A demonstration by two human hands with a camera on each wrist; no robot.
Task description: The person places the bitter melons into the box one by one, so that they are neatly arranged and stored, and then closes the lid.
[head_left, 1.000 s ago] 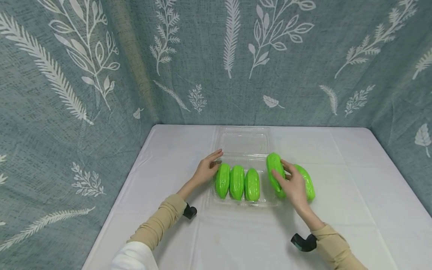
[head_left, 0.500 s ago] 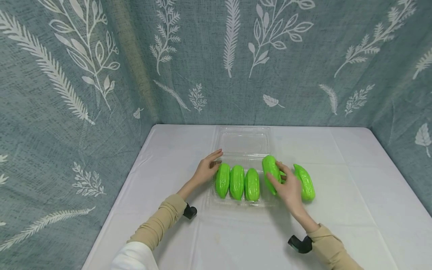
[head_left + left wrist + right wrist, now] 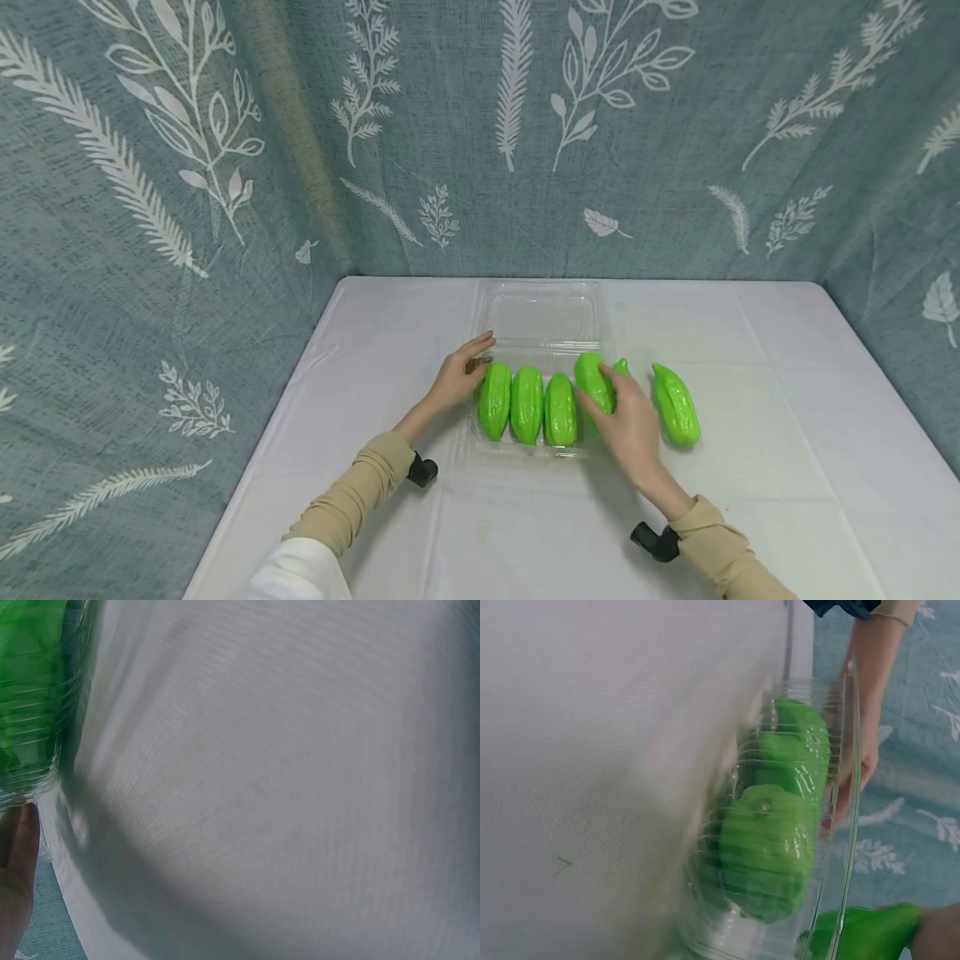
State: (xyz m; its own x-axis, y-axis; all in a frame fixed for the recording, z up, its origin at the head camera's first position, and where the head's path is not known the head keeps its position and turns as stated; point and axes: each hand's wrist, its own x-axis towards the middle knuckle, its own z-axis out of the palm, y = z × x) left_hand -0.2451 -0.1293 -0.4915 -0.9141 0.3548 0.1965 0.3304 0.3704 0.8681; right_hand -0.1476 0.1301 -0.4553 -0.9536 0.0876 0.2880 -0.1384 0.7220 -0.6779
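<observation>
A clear plastic clamshell tray (image 3: 486, 446) lies on the white table, its lid (image 3: 543, 312) folded open behind it. Three green gourds (image 3: 527, 405) lie side by side in its left part. My right hand (image 3: 626, 421) grips a fourth green gourd (image 3: 592, 379) and holds it over the tray's right part, next to the third one. A fifth green gourd (image 3: 677, 405) lies on the cloth just right of the tray. My left hand (image 3: 457, 375) rests with straight fingers against the tray's left wall. In the right wrist view the tray (image 3: 840, 847) shows the gourds (image 3: 769, 847) inside.
The table's white cloth (image 3: 765, 467) stretches to the right and front edges. Blue-grey curtains with white leaf prints (image 3: 225, 167) close in the back and both sides. Small black cameras sit at both wrists.
My right hand has carried the green gourd leftward, away from the one lying on the cloth, to above the tray's right part. My left hand has stayed still.
</observation>
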